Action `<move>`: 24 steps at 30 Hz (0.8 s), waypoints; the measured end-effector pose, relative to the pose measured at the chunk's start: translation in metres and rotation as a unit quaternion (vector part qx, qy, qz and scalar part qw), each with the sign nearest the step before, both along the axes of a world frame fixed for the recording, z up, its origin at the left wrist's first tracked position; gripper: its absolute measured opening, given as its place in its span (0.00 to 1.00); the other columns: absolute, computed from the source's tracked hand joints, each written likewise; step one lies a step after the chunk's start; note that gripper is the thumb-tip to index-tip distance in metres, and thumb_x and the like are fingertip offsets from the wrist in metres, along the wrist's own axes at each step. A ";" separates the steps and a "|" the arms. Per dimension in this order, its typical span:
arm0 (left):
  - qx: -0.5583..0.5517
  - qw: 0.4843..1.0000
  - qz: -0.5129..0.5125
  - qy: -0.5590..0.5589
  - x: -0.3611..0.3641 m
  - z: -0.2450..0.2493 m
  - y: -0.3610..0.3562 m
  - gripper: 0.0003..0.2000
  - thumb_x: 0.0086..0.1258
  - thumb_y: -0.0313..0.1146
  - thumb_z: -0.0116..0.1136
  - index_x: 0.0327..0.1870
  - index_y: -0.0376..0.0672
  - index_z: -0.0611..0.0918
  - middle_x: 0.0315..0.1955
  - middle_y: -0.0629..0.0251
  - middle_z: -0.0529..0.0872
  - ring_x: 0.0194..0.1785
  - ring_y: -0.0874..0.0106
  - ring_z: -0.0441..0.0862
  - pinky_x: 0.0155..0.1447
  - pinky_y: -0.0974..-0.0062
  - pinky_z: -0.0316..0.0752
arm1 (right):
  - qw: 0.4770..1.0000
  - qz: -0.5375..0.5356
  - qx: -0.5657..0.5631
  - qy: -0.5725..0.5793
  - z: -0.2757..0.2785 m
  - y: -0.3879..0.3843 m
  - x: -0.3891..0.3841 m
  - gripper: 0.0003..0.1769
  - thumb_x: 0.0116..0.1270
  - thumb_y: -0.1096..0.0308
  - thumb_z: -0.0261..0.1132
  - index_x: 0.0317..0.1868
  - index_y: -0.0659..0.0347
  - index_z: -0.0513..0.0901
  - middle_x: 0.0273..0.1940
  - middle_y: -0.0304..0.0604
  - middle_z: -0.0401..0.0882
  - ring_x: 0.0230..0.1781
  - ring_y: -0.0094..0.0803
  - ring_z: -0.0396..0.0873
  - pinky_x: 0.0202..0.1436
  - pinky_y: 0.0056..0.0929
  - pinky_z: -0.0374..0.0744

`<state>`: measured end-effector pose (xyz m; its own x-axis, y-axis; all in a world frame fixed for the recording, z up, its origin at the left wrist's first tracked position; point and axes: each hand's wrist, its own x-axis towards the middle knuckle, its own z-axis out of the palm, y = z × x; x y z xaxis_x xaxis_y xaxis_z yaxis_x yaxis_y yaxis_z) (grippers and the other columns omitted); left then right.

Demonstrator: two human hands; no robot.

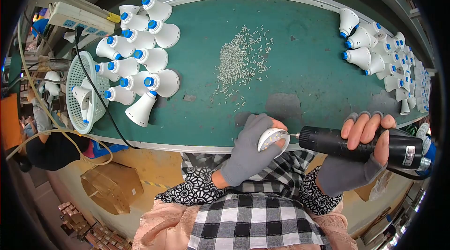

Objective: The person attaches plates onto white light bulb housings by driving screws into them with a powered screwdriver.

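Observation:
My left hand [251, 149], in a grey fingerless glove, is closed around a white lamp housing [268, 137] at the table's front edge. The housing's open face, with small yellowish dots on it, is turned to the right. My right hand [368, 144], gloved the same way, grips a black electric screwdriver [328, 142] lying sideways. Its thin bit points left and meets the housing's face or comes very close; exact contact is too small to tell. Beyond my hands, a pile of small screws [236, 58] is spread over the green table [201, 25].
White lamp housings with blue caps [157, 60] stand and lie in a group on the left; more such housings [358, 58] crowd the right. A pale green basket [72, 88] holds several parts. A power strip [82, 18] trails a black cable past it. A cardboard box [112, 186] sits below.

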<state>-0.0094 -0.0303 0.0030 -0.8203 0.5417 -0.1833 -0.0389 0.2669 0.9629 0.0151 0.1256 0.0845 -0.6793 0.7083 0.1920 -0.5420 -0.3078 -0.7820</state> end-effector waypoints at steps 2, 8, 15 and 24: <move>0.001 1.000 0.003 -0.010 0.000 0.000 0.000 0.12 0.61 0.31 0.63 0.46 0.41 0.82 0.42 0.62 0.82 0.47 0.68 0.79 0.53 0.71 0.73 | 1.000 -0.001 0.007 0.008 0.001 -0.001 0.001 0.11 0.72 0.68 0.54 0.51 0.63 0.69 0.27 0.34 0.61 0.25 0.23 0.64 0.36 0.27 0.66; 0.008 1.000 0.006 -0.022 0.000 0.001 0.000 0.13 0.61 0.32 0.63 0.46 0.42 0.82 0.42 0.62 0.82 0.46 0.69 0.79 0.52 0.72 0.73 | 0.999 0.015 0.039 0.020 -0.001 0.002 0.008 0.12 0.71 0.69 0.55 0.52 0.63 0.69 0.28 0.36 0.64 0.25 0.25 0.67 0.36 0.28 0.68; 0.015 0.998 0.016 -0.053 -0.002 0.001 -0.001 0.13 0.62 0.33 0.63 0.47 0.42 0.82 0.42 0.63 0.82 0.46 0.71 0.80 0.51 0.73 0.74 | 0.996 0.043 0.057 0.060 0.001 -0.001 0.012 0.12 0.70 0.69 0.57 0.50 0.61 0.69 0.27 0.38 0.65 0.25 0.26 0.69 0.37 0.30 0.70; 0.024 0.996 0.022 -0.087 -0.005 0.000 0.000 0.14 0.62 0.33 0.63 0.47 0.41 0.82 0.41 0.64 0.83 0.45 0.73 0.81 0.51 0.74 0.75 | 0.993 0.054 0.085 0.067 -0.001 -0.004 0.015 0.12 0.69 0.68 0.58 0.50 0.60 0.68 0.27 0.38 0.66 0.25 0.27 0.70 0.36 0.31 0.71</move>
